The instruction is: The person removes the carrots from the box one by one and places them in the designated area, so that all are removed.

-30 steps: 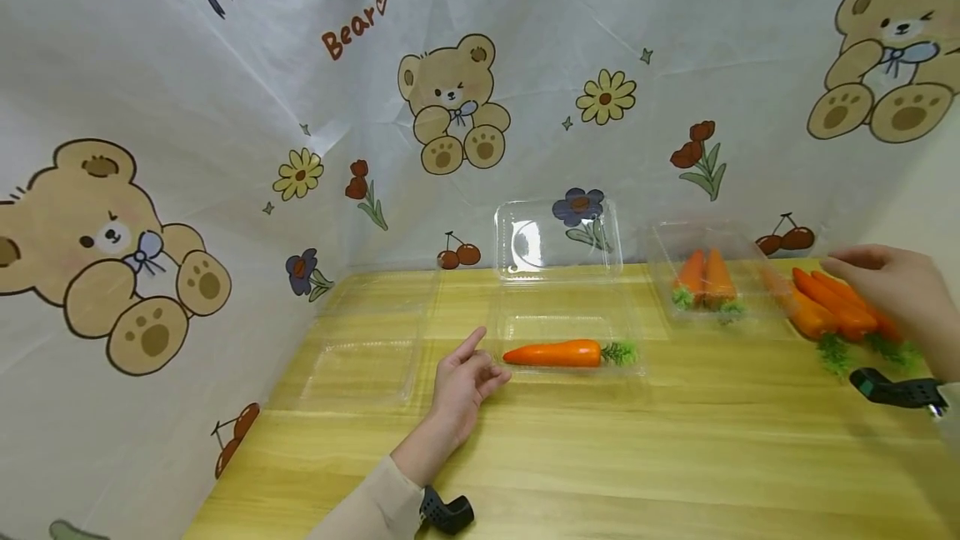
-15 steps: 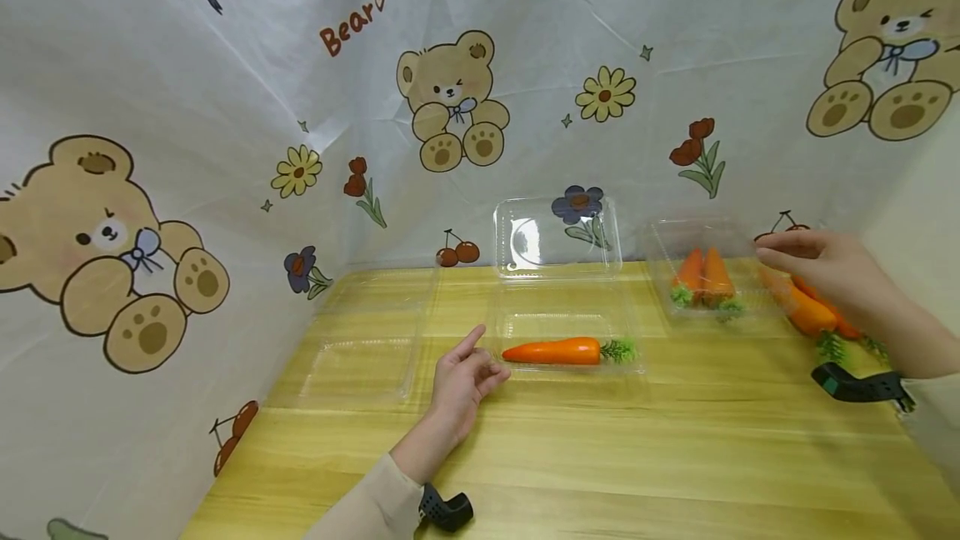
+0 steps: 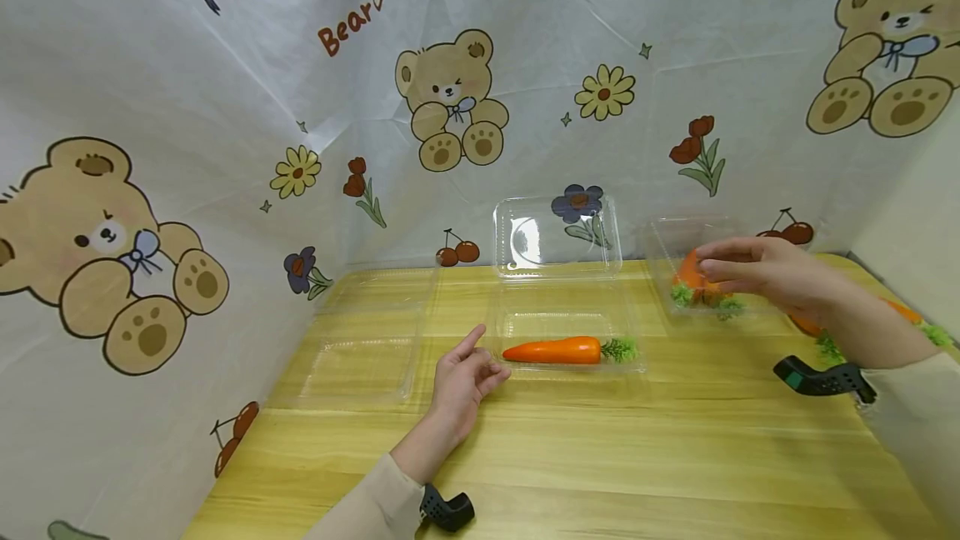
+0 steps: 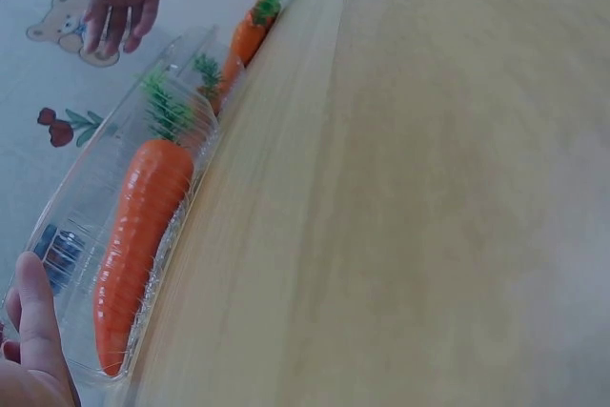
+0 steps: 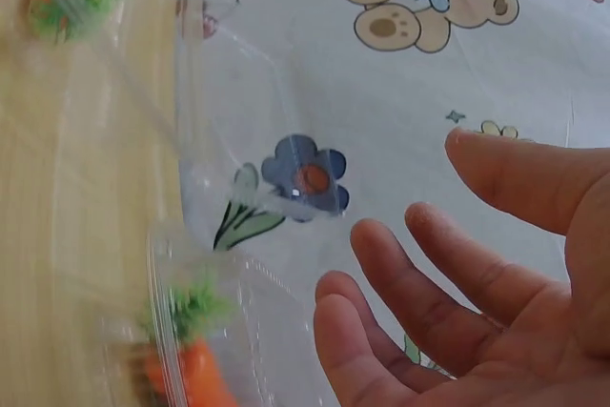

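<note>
My left hand [image 3: 459, 386] is at the near left corner of the middle clear plastic box [image 3: 637, 315], its fingertips holding the rim while one finger points away. One orange carrot with green leaves [image 3: 555, 351] lies along that box's near side; its lid stands raised behind. In the left wrist view, the same carrot [image 4: 143, 226] fills the box. My right hand [image 3: 757, 269] hovers over the right clear box [image 3: 667, 232], fingers loosely spread and holding nothing. Carrots [image 3: 688, 269] inside that box are partly hidden by the hand. The right wrist view shows the bare palm [image 5: 515, 321].
Another clear plastic box [image 3: 360, 357] with its lid up stands at the left. Loose carrots [image 3: 903, 312] lie at the table's right end, partly behind my right forearm. A bear-printed cloth [image 3: 525, 107] rises at the back and sides of the wooden table [image 3: 600, 465].
My right hand has moved left from above the loose carrots to over the right box. The left hand and the middle box have stayed in place.
</note>
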The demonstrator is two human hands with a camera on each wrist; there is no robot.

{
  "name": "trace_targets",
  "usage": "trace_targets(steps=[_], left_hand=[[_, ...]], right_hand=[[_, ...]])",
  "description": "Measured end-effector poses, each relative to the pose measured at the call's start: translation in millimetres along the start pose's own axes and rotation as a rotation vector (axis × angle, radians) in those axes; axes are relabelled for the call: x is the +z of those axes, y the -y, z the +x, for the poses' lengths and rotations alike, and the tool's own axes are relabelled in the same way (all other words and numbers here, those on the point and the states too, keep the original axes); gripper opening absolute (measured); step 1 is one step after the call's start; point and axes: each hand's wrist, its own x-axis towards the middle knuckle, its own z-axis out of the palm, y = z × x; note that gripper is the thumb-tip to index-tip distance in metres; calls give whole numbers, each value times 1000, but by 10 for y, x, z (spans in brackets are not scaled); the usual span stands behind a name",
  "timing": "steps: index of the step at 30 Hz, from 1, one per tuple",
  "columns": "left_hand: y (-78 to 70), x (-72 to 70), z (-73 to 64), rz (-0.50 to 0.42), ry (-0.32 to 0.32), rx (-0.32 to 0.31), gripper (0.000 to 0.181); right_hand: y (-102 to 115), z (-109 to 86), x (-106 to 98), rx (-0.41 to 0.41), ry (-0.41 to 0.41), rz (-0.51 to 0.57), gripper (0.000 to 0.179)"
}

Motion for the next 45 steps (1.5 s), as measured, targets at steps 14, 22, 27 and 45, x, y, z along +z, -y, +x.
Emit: trace_targets(steps=[14,22,27,45], left_hand=[[-1,7,5,-4,2,-2,58],[-23,1,-6,-5,3,-7,59],[-19,0,-9,-3,7,-3,59],[-7,-21,6,-5,19,-7,58]], right_hand=[[195,164,261,-25,155,174,51],[325,278,406,-30,216,218,50],[338,348,473,-40,268,276,47],[344,534,726,-19,316,346,54]])
